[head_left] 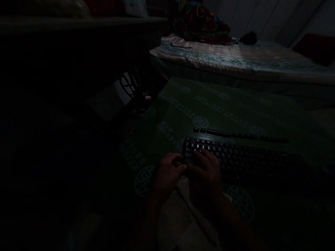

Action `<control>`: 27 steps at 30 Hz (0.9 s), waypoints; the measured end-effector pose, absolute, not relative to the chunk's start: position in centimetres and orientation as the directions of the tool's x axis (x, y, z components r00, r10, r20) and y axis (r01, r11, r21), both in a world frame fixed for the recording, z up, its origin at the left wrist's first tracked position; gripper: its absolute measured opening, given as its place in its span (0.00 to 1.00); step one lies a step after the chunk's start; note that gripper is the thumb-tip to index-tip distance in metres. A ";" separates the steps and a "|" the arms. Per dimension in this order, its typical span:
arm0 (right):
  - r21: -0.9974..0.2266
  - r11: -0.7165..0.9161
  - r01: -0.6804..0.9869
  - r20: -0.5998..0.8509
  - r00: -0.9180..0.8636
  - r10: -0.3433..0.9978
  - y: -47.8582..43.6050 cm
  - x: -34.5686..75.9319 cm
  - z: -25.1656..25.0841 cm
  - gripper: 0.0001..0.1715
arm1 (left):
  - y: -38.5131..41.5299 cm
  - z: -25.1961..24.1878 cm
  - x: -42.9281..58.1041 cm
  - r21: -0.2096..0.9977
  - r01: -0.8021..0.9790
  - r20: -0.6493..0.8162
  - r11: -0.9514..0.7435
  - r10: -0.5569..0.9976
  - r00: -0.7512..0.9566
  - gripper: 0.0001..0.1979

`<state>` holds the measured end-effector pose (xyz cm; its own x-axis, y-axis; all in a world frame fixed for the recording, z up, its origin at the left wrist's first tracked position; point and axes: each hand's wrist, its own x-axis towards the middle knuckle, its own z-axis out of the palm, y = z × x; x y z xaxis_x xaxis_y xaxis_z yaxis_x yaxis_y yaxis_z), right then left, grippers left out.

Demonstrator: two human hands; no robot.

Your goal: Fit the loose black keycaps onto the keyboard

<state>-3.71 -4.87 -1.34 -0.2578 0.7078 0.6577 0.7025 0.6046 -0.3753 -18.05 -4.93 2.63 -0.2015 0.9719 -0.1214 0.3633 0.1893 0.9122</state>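
A black keyboard lies on the green printed board, its left end between my two hands. My left hand is closed at the keyboard's left edge, fingers curled and thumb at the near corner. Bent over the left-hand keys is my right hand, fingertips on the keys and thumb by the front edge, close to my left thumb. Whether a small part sits between the thumbs is too dark to tell. Behind the keyboard, loose black keycaps lie in a row with a long space bar key.
The green board carries white globe prints and lettering. Beyond it stands a bed with a patterned sheet and a dark colourful cloth heap. A shelf edge runs along the upper left. Pale cloth shows below my hands.
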 end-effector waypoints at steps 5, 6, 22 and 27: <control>-0.385 0.608 0.694 0.656 -0.258 0.709 -4.7 -3.6 -1.3 0.08 | -4.9 2.6 -18.0 0.913 0.362 -0.113 0.185 0.971 -0.212 0.10; -0.388 0.609 0.692 0.660 -0.253 0.707 -4.7 -3.5 -1.4 0.08 | -4.9 2.6 -18.0 0.915 0.359 -0.111 0.182 0.971 -0.210 0.10; -0.365 0.658 0.659 0.719 -0.249 0.649 -4.0 -1.6 -2.3 0.16 | -4.8 2.1 -18.0 0.879 0.460 -0.037 0.125 0.980 -0.195 0.12; -0.353 0.663 0.660 0.750 -0.224 0.622 -4.0 -2.1 -2.0 0.14 | -4.8 2.6 -17.8 0.880 0.443 -0.092 0.173 0.976 -0.199 0.14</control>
